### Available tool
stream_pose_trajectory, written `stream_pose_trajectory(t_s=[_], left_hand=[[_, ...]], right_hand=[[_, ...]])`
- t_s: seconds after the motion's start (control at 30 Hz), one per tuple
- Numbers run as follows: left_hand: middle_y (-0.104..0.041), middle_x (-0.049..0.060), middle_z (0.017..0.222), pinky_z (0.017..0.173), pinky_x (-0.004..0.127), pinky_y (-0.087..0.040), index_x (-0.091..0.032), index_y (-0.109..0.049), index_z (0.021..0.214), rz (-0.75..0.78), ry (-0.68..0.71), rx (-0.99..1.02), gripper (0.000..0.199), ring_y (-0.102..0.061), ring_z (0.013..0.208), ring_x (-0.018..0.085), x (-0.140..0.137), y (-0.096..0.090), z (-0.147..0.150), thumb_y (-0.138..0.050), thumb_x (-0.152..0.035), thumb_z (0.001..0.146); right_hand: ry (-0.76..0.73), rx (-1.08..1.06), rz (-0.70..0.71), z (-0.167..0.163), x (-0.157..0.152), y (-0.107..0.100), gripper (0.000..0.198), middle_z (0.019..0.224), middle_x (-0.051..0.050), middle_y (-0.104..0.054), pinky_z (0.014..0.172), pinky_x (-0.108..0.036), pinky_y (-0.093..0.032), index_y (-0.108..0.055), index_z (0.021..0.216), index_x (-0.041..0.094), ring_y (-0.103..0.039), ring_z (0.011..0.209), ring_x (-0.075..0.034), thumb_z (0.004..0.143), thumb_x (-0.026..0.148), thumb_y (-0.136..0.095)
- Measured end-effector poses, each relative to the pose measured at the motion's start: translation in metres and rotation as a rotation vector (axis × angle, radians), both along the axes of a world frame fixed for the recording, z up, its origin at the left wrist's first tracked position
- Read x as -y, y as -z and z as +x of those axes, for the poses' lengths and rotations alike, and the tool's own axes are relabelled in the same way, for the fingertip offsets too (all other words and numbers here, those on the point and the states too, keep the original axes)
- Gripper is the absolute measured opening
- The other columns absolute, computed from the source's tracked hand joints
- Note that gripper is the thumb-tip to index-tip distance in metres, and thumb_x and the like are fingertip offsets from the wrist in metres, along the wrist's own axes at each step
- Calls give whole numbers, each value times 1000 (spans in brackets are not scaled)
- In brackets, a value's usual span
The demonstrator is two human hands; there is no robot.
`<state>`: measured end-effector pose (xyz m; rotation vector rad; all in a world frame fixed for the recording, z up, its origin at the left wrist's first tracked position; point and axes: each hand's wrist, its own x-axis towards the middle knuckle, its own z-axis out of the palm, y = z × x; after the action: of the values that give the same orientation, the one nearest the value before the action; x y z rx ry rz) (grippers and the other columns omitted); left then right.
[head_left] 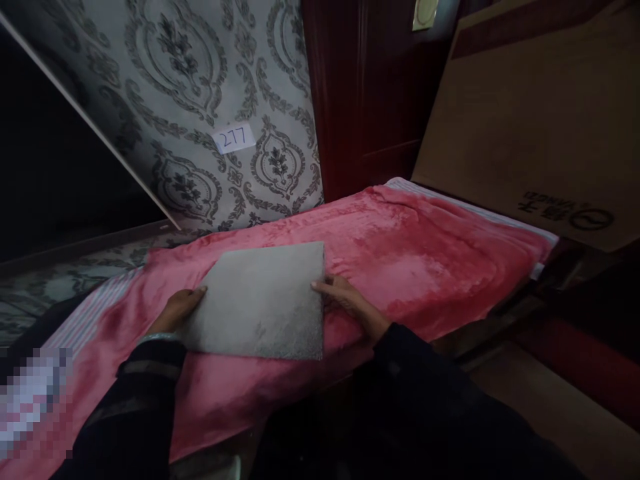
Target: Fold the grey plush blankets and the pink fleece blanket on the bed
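A flat grey rectangular board (265, 297) is held at its two sides over a pink plush blanket (400, 260). Its face is mostly smooth and pale, with a darker, speckled patch at the lower right; I cannot tell its material. My left hand (175, 311) grips the left edge, thumb on top and fingers hidden underneath. At the right edge, my right hand (347, 300) pinches the board with its thumb on the face and its other fingers behind. Whether the board touches the blanket is unclear.
Striped cloth (95, 310) shows under the blanket's edges. A large cardboard box (525, 127) leans at the right, near a dark red door (370, 87). Patterned wallpaper (190, 60) bears a paper label (235, 138) reading 277. A dark screen-like panel (60, 153) stands at left.
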<state>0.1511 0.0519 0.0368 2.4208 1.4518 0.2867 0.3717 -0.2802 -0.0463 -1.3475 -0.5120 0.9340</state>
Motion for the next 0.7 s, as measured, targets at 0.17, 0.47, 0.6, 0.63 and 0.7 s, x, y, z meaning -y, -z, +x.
stream_pose_trajectory(t_s=[0.17, 0.47, 0.6, 0.63, 0.7], left_hand=[[-77, 14, 88, 79, 41, -57, -19, -71, 75, -194, -25, 99, 35, -72, 96, 35, 11, -5, -16, -66, -53, 71], [-77, 16, 100, 77, 35, -55, -13, -72, 88, -170, -61, 237, 38, -72, 94, 30, 18, 22, -29, -64, -48, 75], [-77, 15, 94, 76, 34, -54, -14, -71, 82, -198, -85, 231, 33, -72, 94, 30, 13, 27, -32, -68, -45, 73], [-77, 15, 93, 76, 34, -53, -14, -70, 80, -204, -88, 226, 31, -72, 93, 30, 13, 27, -32, -68, -44, 72], [-77, 15, 91, 75, 34, -53, -15, -69, 78, -217, -82, 220, 28, -71, 91, 30, 11, 27, -32, -68, -42, 74]], right_hand=[[12, -6, 33, -1, 0, 4, 42, 83, -2, -72, 50, -27, -54, -63, 106, 19, -66, 61, -17, 74, 40, -79], [32, 2, 11, 2, -1, 18, 37, 84, -5, -74, 55, -29, -57, -65, 100, 19, -67, 64, -19, 68, 34, -76], [25, 15, 4, 1, -1, 19, 32, 87, -7, -76, 58, -31, -59, -66, 94, 20, -69, 69, -21, 68, 34, -77], [21, 14, 10, 1, 0, 19, 31, 88, -8, -76, 59, -31, -59, -66, 92, 20, -70, 69, -22, 68, 34, -77], [18, 8, 6, 0, 1, 18, 31, 89, -9, -76, 60, -32, -59, -66, 92, 19, -70, 69, -22, 68, 33, -77]])
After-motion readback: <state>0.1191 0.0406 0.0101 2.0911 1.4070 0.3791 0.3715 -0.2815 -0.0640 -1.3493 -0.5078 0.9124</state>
